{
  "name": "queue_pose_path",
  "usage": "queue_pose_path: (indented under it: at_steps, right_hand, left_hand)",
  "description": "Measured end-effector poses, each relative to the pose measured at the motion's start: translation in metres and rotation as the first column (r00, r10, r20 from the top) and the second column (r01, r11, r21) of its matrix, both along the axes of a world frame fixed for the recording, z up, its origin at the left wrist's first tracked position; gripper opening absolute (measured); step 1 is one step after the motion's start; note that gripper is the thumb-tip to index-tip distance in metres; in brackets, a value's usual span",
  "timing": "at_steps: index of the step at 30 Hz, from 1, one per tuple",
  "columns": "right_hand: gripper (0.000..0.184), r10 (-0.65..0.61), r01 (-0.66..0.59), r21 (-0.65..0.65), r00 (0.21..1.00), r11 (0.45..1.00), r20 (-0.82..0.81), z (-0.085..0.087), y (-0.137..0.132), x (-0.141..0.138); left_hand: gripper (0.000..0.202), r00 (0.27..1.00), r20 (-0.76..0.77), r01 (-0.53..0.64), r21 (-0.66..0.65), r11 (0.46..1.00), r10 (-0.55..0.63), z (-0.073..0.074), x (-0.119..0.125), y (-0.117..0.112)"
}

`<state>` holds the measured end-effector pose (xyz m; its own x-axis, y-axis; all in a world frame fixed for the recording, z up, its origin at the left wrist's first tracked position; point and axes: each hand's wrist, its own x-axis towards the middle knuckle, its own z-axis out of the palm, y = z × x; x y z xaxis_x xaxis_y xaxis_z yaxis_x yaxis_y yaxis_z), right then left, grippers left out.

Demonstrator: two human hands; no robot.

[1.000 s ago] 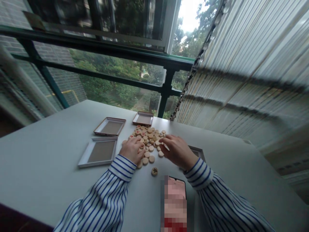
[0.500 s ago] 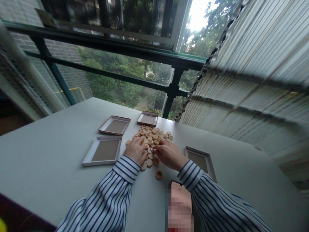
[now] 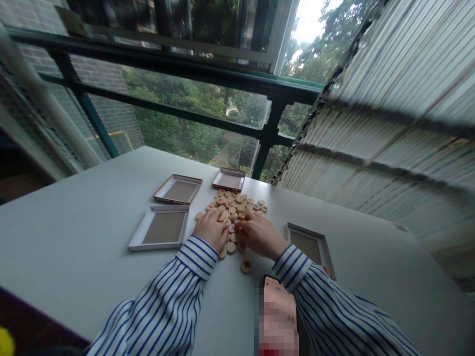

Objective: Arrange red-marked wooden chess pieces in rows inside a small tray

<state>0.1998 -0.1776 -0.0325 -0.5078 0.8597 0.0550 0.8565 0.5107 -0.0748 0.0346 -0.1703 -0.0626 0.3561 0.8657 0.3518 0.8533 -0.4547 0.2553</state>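
Note:
A heap of round wooden Chinese chess pieces [image 3: 239,201] lies mid-table, some showing red or dark characters and others blank faces up. On its near left side rests my left hand [image 3: 211,230], fingers bent over the pieces and the thumb apart from them. My right hand [image 3: 261,236] reaches in from the right, thumb and forefinger closed together at a piece that they mostly hide. Between the two hands a piece with a dark character [image 3: 232,228] shows. One loose piece [image 3: 245,266] lies face up nearer to me, apart from the heap.
Shallow box trays stand around the heap: a white one [image 3: 133,242] and a brown-edged one [image 3: 158,196] at left, a small one [image 3: 228,188] behind, another [image 3: 328,252] at right by my sleeve. A phone [image 3: 280,301] lies in front. Window railings [image 3: 178,113] rise beyond the table.
The view has shifted slightly. Both hands stay over the heap in nearly the same pose, with the right fingers still at the pieces.

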Motion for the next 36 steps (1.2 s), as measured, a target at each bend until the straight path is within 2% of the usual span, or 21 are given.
queue_pose_path:
  at_steps: [17,25,36]
  right_hand:
    - [0.017,0.015,-0.015,-0.005,0.999,1.000,-0.034,-0.0036,0.0094,0.0008]
    - [0.026,0.029,-0.029,-0.003,0.999,1.000,-0.033,-0.0041,0.0100,0.0027]
    - [0.027,0.040,-0.040,0.011,0.997,0.999,-0.069,0.0000,0.0076,0.0040]
  left_hand:
    - [0.025,0.999,0.026,0.028,0.028,0.999,-0.028,-0.0052,0.0001,0.0017]
    - [0.024,0.998,0.059,0.029,0.031,0.999,-0.031,-0.0077,-0.0001,0.0025]
    - [0.023,0.992,0.123,0.026,0.084,0.996,-0.036,-0.0079,-0.0007,0.0039]
